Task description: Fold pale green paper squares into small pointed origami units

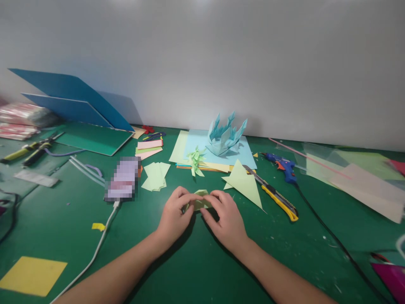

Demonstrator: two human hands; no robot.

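Between my two hands is a small piece of pale green folded paper (pixel 201 204), low over the green table. My left hand (pixel 177 211) pinches its left side with thumb and fingers. From the right, my right hand (pixel 225 215) grips the other side, the fingertips of both hands nearly meeting on top. Fingers hide part of the paper. Just beyond stand a light green origami figure (pixel 196 159) and a blue origami piece with upright points (pixel 223 141). Pale green paper scraps (pixel 244 183) lie right of my hands, and a stack of pale green slips (pixel 156 176) lies left.
At right are a yellow utility knife (pixel 278 200), a blue glue gun (pixel 283 165) with a black cord, and paper sheets (pixel 370 190). At left are a phone (pixel 123 179) on a white cable, pliers (pixel 36 150), a blue folder (pixel 79 99) and a yellow sheet (pixel 33 275).
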